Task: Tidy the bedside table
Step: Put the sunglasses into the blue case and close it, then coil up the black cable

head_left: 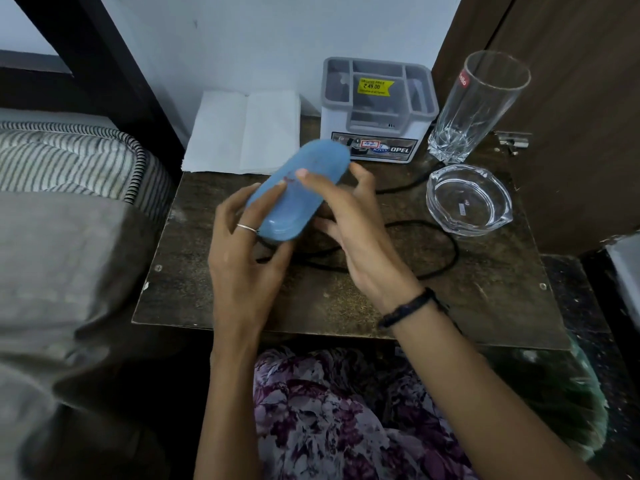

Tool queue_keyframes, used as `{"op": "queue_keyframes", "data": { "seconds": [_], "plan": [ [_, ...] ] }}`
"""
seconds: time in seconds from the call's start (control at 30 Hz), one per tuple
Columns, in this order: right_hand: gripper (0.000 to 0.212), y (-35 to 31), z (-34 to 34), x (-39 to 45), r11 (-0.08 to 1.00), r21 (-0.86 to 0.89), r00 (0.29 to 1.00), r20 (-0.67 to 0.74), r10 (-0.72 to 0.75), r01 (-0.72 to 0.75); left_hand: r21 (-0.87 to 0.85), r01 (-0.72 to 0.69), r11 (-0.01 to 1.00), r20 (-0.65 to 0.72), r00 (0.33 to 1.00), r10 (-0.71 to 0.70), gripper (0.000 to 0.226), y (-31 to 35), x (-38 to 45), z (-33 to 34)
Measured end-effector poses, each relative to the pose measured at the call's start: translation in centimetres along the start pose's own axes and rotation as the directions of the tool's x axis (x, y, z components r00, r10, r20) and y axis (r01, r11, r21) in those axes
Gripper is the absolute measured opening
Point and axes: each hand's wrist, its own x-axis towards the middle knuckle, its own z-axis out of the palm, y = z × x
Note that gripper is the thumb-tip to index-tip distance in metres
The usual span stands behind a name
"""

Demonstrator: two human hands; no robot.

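A blue oblong case [301, 188] is held tilted above the middle of the dark wooden bedside table [214, 296]. My left hand [242, 251], with a ring, grips the case's near end from the left. My right hand [349, 223], with a black wristband, holds its right side, thumb across the top. Under the hands a black cable [446, 251] loops over the tabletop. At the back stand a grey and white organiser box [377, 109] with a yellow price sticker, a tall clear glass [474, 105] and a clear glass ashtray [467, 202]. A white folded tissue [242, 129] lies at the back left.
A bed with a striped mattress edge [86, 157] and grey sheet borders the table on the left. A brown wooden door [571, 98] with a metal latch stands right of the table. The white wall is behind. Floral fabric covers my lap [329, 420] below the front edge.
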Motion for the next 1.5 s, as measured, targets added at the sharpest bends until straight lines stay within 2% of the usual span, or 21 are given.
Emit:
{"op": "queue_keyframes", "data": {
  "seconds": [0.07, 0.13, 0.33, 0.47, 0.67, 0.77, 0.9, 1.07, 1.17, 1.23, 1.33, 1.4, 1.5],
  "plan": [
    [0.076, 0.2, 1.5, 0.6, 1.000, 0.004, 0.999, 0.021, -0.028, 0.028, -0.059, 0.068, 0.996, 0.025, 0.997, -0.066, 0.051, -0.3, 0.2, -0.3],
    [0.079, 0.5, 2.7, 1.2, 1.000, -0.017, 0.998, 0.061, -0.016, 0.017, -0.084, 0.131, 0.988, -0.008, 0.991, -0.133, 0.056, -0.8, 0.5, -0.8],
    [0.063, 2.3, 5.4, 1.9, 0.955, -0.287, 0.986, 0.163, -0.023, 0.070, -0.054, 0.237, 0.970, -0.084, 0.967, -0.241, 0.071, -2.9, 1.5, -3.3],
    [0.042, 3.4, 6.5, 2.1, 0.876, -0.462, 0.984, 0.162, -0.068, 0.137, -0.059, 0.283, 0.957, -0.084, 0.954, -0.287, 0.077, -4.2, 2.1, -3.3],
    [0.036, 4.1, 6.8, 1.8, 0.801, -0.550, 0.970, 0.187, -0.157, 0.236, -0.074, 0.384, 0.920, -0.090, 0.916, -0.390, 0.078, -4.1, 2.0, -2.5],
    [0.036, 3.2, 5.9, 1.2, 0.752, -0.602, 0.963, 0.190, -0.191, 0.268, 0.008, 0.398, 0.917, -0.078, 0.915, -0.396, 0.073, -2.9, 1.8, -2.2],
    [0.027, 1.4, 2.1, 0.0, 0.560, -0.748, 0.930, 0.234, -0.282, 0.358, 0.187, 0.319, 0.929, -0.086, 0.947, -0.308, 0.060, -0.6, 1.3, -1.7],
    [0.023, 0.8, -1.8, -2.0, 0.414, -0.799, 0.900, 0.391, -0.191, 0.435, 0.268, 0.256, 0.929, -0.054, 0.967, -0.250, 0.039, 0.4, 1.1, -2.3],
    [0.026, 2.6, -1.6, -2.4, 0.266, -0.811, 0.853, 0.488, -0.186, 0.521, 0.332, 0.251, 0.910, 0.009, 0.963, -0.269, 0.028, 0.4, 0.9, -2.8],
    [0.025, 3.7, -1.2, -2.3, 0.150, -0.808, 0.814, 0.529, -0.238, 0.570, 0.381, 0.241, 0.893, 0.093, 0.950, -0.297, 0.026, 0.0, 0.6, -3.0],
    [0.015, 4.2, -1.1, -2.1, 0.103, -0.797, 0.771, 0.531, -0.351, 0.595, 0.427, 0.232, 0.874, 0.186, 0.923, -0.336, 0.032, -0.7, -0.3, -3.0],
    [0.014, 4.3, -1.1, -2.1, 0.071, -0.791, 0.753, 0.546, -0.368, 0.608, 0.439, 0.220, 0.871, 0.197, 0.922, -0.332, 0.033, -1.0, -0.6, -2.8],
    [0.017, 4.5, -1.4, -2.1, 0.062, -0.780, 0.736, 0.556, -0.386, 0.623, 0.473, 0.210, 0.856, 0.176, 0.929, -0.325, 0.022, -0.8, -0.6, -2.3]
  ]
}}
